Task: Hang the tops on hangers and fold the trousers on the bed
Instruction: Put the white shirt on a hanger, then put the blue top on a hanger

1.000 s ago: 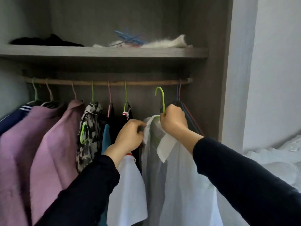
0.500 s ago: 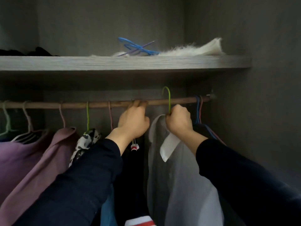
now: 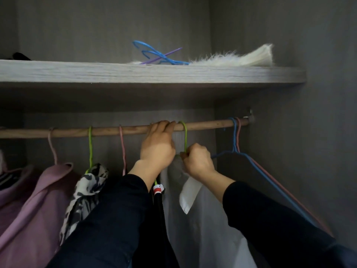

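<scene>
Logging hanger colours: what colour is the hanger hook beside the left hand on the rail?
Green hook, seen in the head view.

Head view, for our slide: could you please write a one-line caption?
Right hand hooks white shirt's green hanger over rail gripped by left hand.

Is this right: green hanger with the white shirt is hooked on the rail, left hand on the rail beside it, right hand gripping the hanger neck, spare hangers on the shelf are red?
One slip: the spare hangers on the shelf are blue and purple, not red, as the head view shows. The rest holds: the green hanger with the white shirt is hooked on the rail, left hand on the rail beside it, right hand gripping the hanger neck.
</scene>
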